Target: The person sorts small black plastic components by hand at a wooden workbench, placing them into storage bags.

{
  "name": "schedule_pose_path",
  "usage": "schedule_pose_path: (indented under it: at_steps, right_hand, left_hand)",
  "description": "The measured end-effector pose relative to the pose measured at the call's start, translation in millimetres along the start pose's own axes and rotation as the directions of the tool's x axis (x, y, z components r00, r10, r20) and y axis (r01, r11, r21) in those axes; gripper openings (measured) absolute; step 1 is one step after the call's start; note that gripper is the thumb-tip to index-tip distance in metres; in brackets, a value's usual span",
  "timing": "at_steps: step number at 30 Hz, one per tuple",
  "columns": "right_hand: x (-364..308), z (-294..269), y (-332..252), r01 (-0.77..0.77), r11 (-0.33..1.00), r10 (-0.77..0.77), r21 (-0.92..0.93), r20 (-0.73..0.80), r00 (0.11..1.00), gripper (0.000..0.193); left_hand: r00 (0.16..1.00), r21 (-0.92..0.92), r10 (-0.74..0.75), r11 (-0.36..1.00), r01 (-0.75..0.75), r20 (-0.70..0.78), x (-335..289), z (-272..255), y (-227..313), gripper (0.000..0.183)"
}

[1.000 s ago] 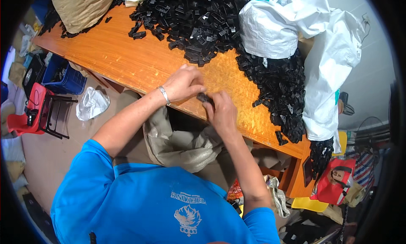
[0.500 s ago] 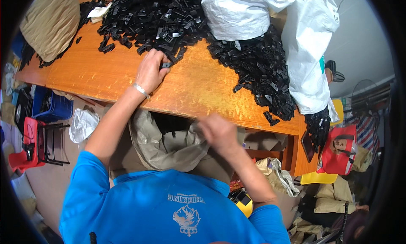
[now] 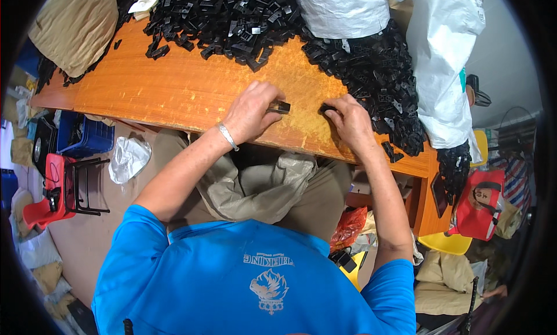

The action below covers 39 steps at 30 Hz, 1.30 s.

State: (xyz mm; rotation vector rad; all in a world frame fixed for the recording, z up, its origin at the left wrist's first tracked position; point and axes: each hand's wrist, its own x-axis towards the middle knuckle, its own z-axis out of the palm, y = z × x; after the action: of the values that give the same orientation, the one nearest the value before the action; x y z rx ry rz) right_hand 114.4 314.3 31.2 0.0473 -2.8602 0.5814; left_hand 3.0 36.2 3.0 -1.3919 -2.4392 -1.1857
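Note:
Above the near part of the wooden table [image 3: 156,97], my left hand [image 3: 255,110] pinches a small black plastic part [image 3: 279,107], its end sticking out past the fingers. To its right, my right hand [image 3: 350,121] has its fingers closed on another small black plastic part [image 3: 327,109], mostly covered by the fingertips. The two parts are apart. Beyond my left hand spreads a large heap of black plastic parts [image 3: 226,22]. A second heap [image 3: 377,74] lies just beyond and beside my right hand. An open greyish sack [image 3: 255,196] rests on my lap beneath the table edge.
White woven sacks [image 3: 342,13] stand over the right heap. A brown sack [image 3: 75,30] lies at the far left. Below the table's left side are a blue crate [image 3: 96,136] and a red chair [image 3: 49,190]. A red bag [image 3: 477,207] sits at right.
My right hand has risen from over the sack to the tabletop, with a black part in its fingers. My left hand has drawn back from the heap, holding its part. The view has shifted slightly.

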Motion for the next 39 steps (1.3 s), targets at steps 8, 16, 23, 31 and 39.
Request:
schedule_pose_path:
  at_steps: [8, 16, 23, 31, 39]
  right_hand:
    - [-2, 20, -14, 0.027, 0.998, -0.021, 0.063, -0.103, 0.994, 0.026]
    - [15, 46, -78, 0.131, 0.958, -0.081, 0.255, -0.199, 0.977, 0.026]
    - [21, 63, -82, 0.176, 0.955, -0.127, 0.237, -0.209, 0.97, 0.028]
    - [12, 67, -91, 0.173, 0.98, -0.151, 0.1, -0.195, 0.969, 0.036]
    - [9, 72, -92, 0.18, 0.979, -0.157, 0.09, -0.222, 0.962, 0.039]
  left_hand:
    - [0.996, 0.055, -0.089, 0.994, 0.09, -0.013, -9, -9, -8, 0.035]
    - [0.994, 0.044, -0.112, 0.993, 0.111, 0.014, -6, -9, -11, 0.031]
    - [0.992, -0.005, -0.12, 0.993, 0.12, 0.036, -3, -7, -8, 0.029]
    - [0.966, -0.16, -0.216, 0.958, 0.238, 0.142, -1, -22, -17, 0.02]
    - [0.946, 0.014, -0.28, 0.96, 0.281, 0.167, 3, -16, -10, 0.017]
